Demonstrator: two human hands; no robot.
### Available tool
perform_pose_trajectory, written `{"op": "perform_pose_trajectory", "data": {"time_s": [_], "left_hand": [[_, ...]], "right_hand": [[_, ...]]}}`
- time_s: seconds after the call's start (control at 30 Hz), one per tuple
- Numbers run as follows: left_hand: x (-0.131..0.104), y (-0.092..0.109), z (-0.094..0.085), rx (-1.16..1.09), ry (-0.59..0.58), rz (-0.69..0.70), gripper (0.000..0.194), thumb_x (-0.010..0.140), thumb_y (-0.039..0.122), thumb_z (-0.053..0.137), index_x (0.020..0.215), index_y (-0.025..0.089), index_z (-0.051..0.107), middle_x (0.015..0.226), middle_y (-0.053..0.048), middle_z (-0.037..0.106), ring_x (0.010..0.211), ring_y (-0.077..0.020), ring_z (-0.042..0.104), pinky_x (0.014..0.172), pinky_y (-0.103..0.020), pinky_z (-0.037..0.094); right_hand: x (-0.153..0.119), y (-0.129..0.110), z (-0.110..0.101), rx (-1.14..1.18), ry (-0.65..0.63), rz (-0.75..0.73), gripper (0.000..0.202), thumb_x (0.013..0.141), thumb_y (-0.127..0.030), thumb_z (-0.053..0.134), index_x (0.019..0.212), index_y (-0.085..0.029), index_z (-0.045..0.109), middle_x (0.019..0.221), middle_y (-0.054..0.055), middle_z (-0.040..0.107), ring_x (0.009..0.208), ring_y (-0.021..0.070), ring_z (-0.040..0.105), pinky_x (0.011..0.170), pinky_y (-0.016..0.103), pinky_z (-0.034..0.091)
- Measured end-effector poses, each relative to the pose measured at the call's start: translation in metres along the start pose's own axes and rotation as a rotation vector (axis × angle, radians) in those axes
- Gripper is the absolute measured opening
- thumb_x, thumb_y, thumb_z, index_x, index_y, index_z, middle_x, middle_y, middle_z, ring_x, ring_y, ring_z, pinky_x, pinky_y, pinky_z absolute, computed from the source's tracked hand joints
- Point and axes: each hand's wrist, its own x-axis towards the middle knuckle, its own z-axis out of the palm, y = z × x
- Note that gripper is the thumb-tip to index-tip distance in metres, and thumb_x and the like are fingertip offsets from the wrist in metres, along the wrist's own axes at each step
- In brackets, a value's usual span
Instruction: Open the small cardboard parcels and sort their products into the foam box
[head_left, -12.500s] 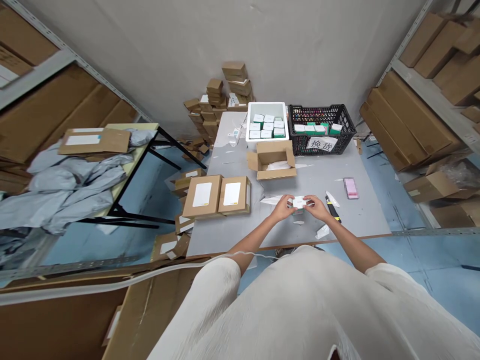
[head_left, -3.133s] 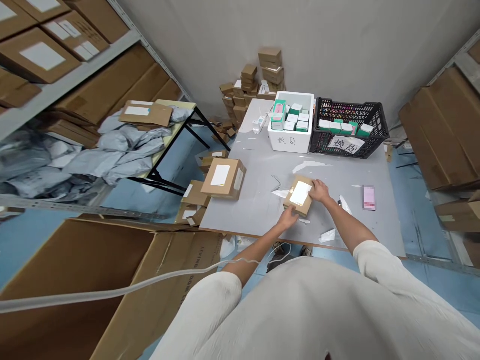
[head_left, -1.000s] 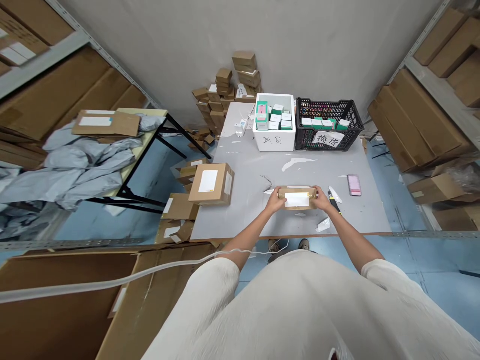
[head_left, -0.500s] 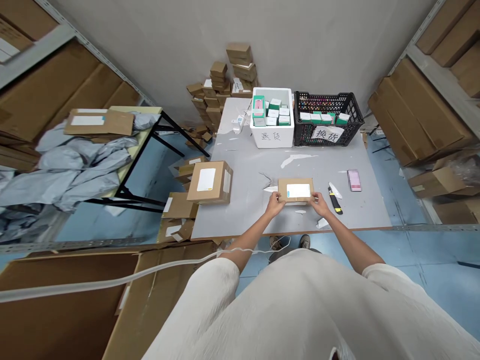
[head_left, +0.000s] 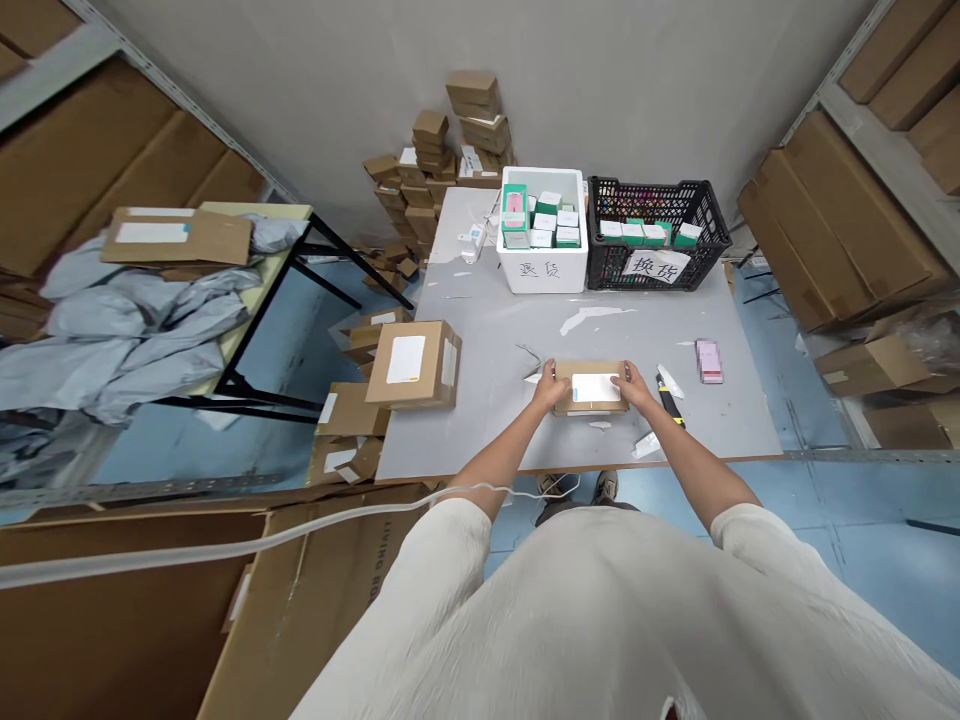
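Observation:
A small brown cardboard box [head_left: 591,408] with a white label lies on the grey table [head_left: 495,435] near its front edge. My left hand [head_left: 553,386] grips the box's left end, thumb on top. At the opposite end, my right hand [head_left: 631,385] clasps it with the thumb over the label's edge. Just right of that hand lies a black and yellow utility knife [head_left: 670,398], partly covered by my forearm. A pink pixelated item [head_left: 708,361] rests farther right.
A larger labelled carton [head_left: 415,364] stands at the table's left. Along the back are a white bin [head_left: 543,268] and a black crate [head_left: 658,245] holding green and white boxes. Grey parcels [head_left: 135,325] cover a side table; a white cable [head_left: 300,535] crosses low left.
Both hands have shifted from the box's near corners up around its ends, with the thumbs now over the top. The box has moved very slightly toward me.

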Motion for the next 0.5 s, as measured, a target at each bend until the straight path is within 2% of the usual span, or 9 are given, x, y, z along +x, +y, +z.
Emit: {"op": "perform_pose_trajectory", "data": {"time_s": [0.1,0.17,0.27,0.37,0.5], "left_hand": [[-0.002,0.007,-0.001,-0.027,-0.006,0.025,0.096,0.077,0.021,0.075,0.166,0.026,0.039,0.156,-0.015,0.062,0.133,-0.0299,0.067,0.113,-0.042,0.052],[-0.005,0.013,0.000,-0.026,0.004,0.083,0.094,0.078,0.022,0.075,0.166,0.026,0.040,0.157,-0.015,0.058,0.135,-0.0297,0.064,0.114,-0.042,0.051],[-0.009,0.019,0.003,-0.016,0.046,0.161,0.089,0.080,0.023,0.075,0.164,0.028,0.042,0.157,-0.014,0.054,0.137,-0.0292,0.060,0.115,-0.041,0.050],[-0.014,0.018,0.007,0.031,0.053,0.179,0.082,0.085,0.026,0.075,0.161,0.029,0.044,0.152,-0.013,0.052,0.134,-0.0281,0.061,0.112,-0.040,0.051],[-0.025,0.006,0.010,0.199,0.026,0.171,0.073,0.089,0.026,0.072,0.157,0.026,0.047,0.141,-0.013,0.054,0.131,-0.0301,0.060,0.115,-0.045,0.049]], "right_hand": [[-0.005,-0.003,-0.003,0.034,0.042,-0.026,0.090,0.080,-0.048,0.081,0.163,-0.032,0.049,0.157,0.011,0.063,0.142,0.0324,0.062,0.124,0.051,0.048],[-0.007,-0.005,-0.006,0.060,0.087,-0.069,0.090,0.081,-0.051,0.079,0.164,-0.033,0.047,0.157,0.011,0.063,0.141,0.0317,0.062,0.122,0.050,0.050],[-0.006,-0.012,-0.010,0.080,0.148,-0.101,0.093,0.083,-0.054,0.075,0.167,-0.029,0.042,0.157,0.013,0.061,0.141,0.0306,0.062,0.121,0.048,0.051],[-0.003,-0.011,-0.014,0.033,0.184,-0.084,0.093,0.084,-0.057,0.071,0.167,-0.025,0.042,0.156,0.014,0.059,0.138,0.0299,0.063,0.120,0.047,0.051],[-0.004,0.009,-0.020,-0.113,0.228,-0.060,0.084,0.082,-0.057,0.067,0.154,-0.015,0.056,0.139,0.019,0.067,0.125,0.0324,0.066,0.116,0.050,0.052]]}}
